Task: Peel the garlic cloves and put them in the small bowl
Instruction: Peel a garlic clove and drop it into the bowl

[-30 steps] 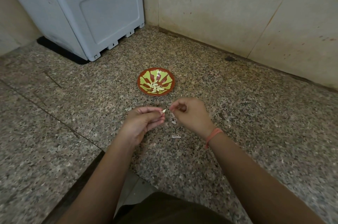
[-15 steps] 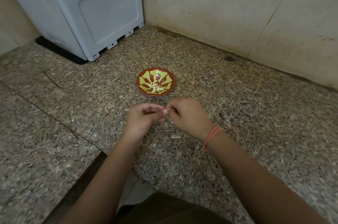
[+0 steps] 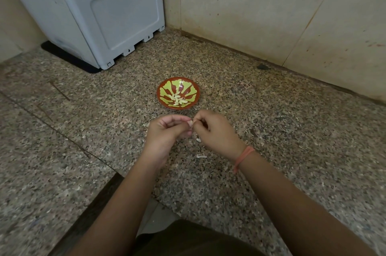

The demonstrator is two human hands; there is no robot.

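Our hands meet just above the counter (image 3: 282, 130), close in front of us. Our left hand (image 3: 167, 130) has its fingers curled round a garlic clove (image 3: 190, 123), whose pale end shows beside the thumb. Our right hand (image 3: 217, 132), an orange band (image 3: 243, 158) on its wrist, pinches that same end with thumb and forefinger, the other fingers tucked in. Whether any skin has come loose we cannot tell. Beyond our hands and apart from them sits the small bowl (image 3: 161, 97), red with a green pattern, with a heap of peeled cloves (image 3: 177, 98) in its middle. Scraps of peel (image 3: 201, 155) lie on the counter under our right wrist. A grey plastic box (image 3: 104, 15) stands at the back left, against the wall (image 3: 240, 15).
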